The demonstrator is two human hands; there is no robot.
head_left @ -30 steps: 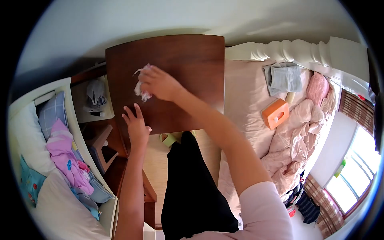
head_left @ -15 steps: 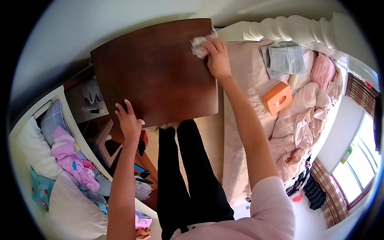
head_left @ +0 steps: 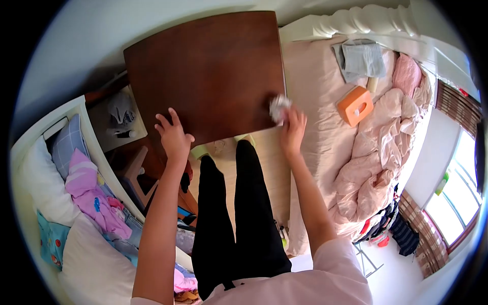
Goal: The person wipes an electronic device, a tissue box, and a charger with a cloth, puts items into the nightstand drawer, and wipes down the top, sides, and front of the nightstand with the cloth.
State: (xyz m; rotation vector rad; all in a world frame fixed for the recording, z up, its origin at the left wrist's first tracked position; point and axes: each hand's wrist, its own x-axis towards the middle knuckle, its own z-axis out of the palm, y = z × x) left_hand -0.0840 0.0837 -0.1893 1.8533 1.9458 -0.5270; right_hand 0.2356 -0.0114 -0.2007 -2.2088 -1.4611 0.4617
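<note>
A dark brown wooden tabletop (head_left: pixel 203 71) fills the upper middle of the head view. Near its right edge, toward the front corner, my right hand (head_left: pixel 293 129) grips a crumpled white cloth (head_left: pixel 278 108) against the surface. Part of the cloth is hidden by the fingers. My left hand (head_left: pixel 175 137) lies at the front left edge of the tabletop, with its fingers spread and nothing in them.
To the right is a bed (head_left: pixel 312 96) with pink bedding, an orange tissue box (head_left: pixel 356 105) and folded grey cloth (head_left: pixel 360 58). Pillows (head_left: pixel 94 254) and clothes (head_left: pixel 89 195) lie at left, beside an open drawer (head_left: pixel 109 140).
My right hand has drawn the cloth from the far right corner of the tabletop toward its near right corner. My left hand stays at the front left edge. The view has shifted slightly.
</note>
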